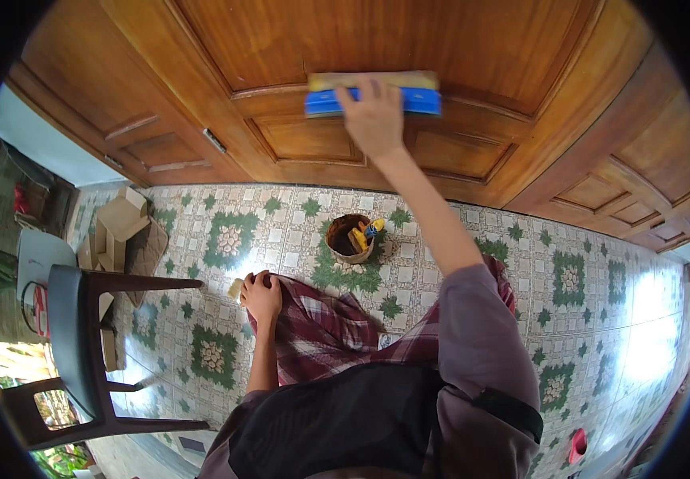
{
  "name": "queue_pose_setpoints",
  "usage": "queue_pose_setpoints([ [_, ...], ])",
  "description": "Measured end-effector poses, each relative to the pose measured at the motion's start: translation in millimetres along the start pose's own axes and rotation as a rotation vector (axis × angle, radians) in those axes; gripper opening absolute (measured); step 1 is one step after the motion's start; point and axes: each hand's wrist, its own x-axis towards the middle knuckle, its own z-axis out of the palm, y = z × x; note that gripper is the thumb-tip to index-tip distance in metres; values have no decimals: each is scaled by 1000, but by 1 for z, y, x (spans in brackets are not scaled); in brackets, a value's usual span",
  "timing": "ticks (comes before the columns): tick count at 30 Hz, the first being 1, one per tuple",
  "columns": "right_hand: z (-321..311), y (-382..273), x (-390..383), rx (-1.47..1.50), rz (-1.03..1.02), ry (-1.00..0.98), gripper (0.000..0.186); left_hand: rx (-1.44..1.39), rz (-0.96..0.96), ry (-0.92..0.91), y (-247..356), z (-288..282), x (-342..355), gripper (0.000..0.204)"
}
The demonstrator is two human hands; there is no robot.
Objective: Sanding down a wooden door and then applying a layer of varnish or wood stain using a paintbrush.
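The person's right grip (377,124) is closed over a long, straight-edged blue block with a pale-yellow strip along its upper side (421,100), slightly blurred, fingers spread across its middle; the block lies crosswise at the glossy reddish-brown wooden panelled door (409,36), over the rail between the tall upper panel and the two small lower ones. The left grip (262,298) rests on the knee of the maroon-and-white plaid trousers (313,339), its fingers curled beside a small pale-yellow block (235,289) that touches them, though I cannot tell whether they clasp it. Between the knees and the door, a round, pale-sided container with a brown inside (353,257) stands on the glossy green-and-cream patterned tile floor (289,255), with a yellow-and-blue object (370,232) in it. Farther left are an open brown cardboard box (121,217), a brown quilted mat (147,257) partly beside it, and a dark wooden chair with a black padded part (72,343); at the lower right a small red object (577,445) lies on the floor
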Motion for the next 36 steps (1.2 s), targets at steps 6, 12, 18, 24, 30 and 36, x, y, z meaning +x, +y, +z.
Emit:
queue_pose_setpoints([
  [6, -85, 139, -49, -107, 13, -48, 57, 28, 0, 0, 3, -6, 0, 37],
  [12, -112, 184, -72, -256, -5, -96, 65, 33, 5, 10, 1, -1, 3, 38],
  [18, -91, 163, -51, -235, 86, 2, 65, -14, -5, 29, 7, -1, 2, 38],
  [24, -56, 96, -23, -168, 50, -16, 69, -18, 12, 73, -1, 3, 3, 37],
  [30, 13, -25, 18, -157, -7, 38, 49, -47, 4, 88, 1, 0, 3, 36],
  [36, 68, -126, 74, -99, -54, 82, 28, -103, 39, 118, 3, 1, 6, 34],
])
